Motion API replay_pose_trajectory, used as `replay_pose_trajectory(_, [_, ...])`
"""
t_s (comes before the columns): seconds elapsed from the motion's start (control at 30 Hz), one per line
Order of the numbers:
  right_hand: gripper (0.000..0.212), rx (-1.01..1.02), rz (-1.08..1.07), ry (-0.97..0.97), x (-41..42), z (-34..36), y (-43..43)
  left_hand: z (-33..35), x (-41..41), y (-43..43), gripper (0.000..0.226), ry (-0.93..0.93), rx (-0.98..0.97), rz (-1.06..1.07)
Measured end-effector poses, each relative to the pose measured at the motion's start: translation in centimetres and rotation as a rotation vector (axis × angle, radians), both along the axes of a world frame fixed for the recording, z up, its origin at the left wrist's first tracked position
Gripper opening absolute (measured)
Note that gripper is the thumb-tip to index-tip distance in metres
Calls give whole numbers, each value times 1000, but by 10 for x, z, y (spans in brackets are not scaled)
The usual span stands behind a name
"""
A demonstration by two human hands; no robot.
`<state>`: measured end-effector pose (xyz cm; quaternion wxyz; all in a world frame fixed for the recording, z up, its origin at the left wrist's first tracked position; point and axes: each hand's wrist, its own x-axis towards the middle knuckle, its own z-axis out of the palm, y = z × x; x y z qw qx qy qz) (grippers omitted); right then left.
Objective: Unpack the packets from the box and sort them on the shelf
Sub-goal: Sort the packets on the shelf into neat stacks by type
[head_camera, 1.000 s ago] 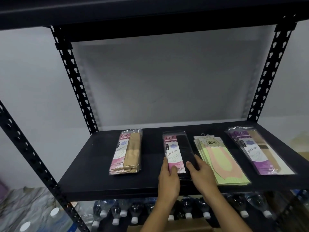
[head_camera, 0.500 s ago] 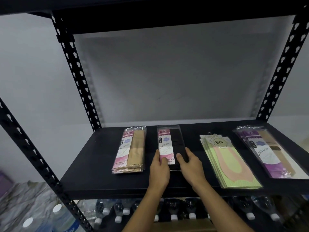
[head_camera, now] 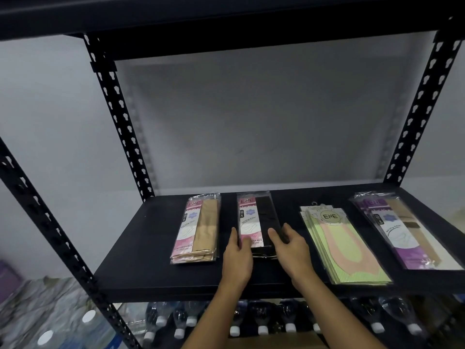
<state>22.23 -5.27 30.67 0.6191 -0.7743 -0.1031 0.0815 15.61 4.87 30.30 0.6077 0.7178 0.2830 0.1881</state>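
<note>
The black packet [head_camera: 256, 222] lay flat on the shelf [head_camera: 141, 248], left of centre, now just beside the beige packets [head_camera: 197, 230] after sliding left from its place a second earlier, when it almost touched the green-and-peach packets [head_camera: 344, 248]. A clear gap of bare shelf had opened between those two. Both hands stayed on its near end throughout. The left hand [head_camera: 237, 258] held the left edge, fingers nearly straight along the side and thumb across the top. The right hand [head_camera: 292, 248] gripped the right edge, thumb on the face and fingers wrapped round the side.

The hands covered the packet's near corners, and whether one packet or several lay there could not be made out. The purple packets [head_camera: 402, 230], far right, ran to the picture's edge. Water bottles [head_camera: 176, 326] on the level below were blurred and partly hidden by the forearms.

The packet's long axis ran near to far, its "ENE" header at the far end toward the back wall, parallel with the beige packets.
</note>
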Motion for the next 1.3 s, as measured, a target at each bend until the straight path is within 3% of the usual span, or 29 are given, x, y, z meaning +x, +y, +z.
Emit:
replay_pose_trajectory(0.17, [61,70,-41,-40,-10,8,-25,-2,-22,-15,60,-68,52,42])
replay_pose_trajectory(0.43, [42,-1,-197,-219,-12,14,-102,-18,-54,-104,57,-201,393,158])
replay_pose_trajectory(0.6, [40,-98,-262,-283,5,5,-147,-11,-39,-150,47,-296,361,-89])
replay_pose_trajectory(0.7, [44,-148,-267,-293,13,-1,-169,-7,-14,-165,43,-235,284,-221])
replay_pose_trajectory(0.8, [52,-176,-241,-229,18,-9,-182,-5,13,-172,57,-100,222,-290])
replay_pose_trajectory(0.93, [55,-149,-163,-151,22,-17,-184,-10,36,-173,60,-20,211,-265])
replay_pose_trajectory(1.07, [40,-137,-102,-194,26,-17,-177,-22,49,-170,57,28,233,-242])
replay_pose_trajectory(1.3, [39,-185,-91,-263,30,-19,-170,-36,65,-160,54,43,269,-195])
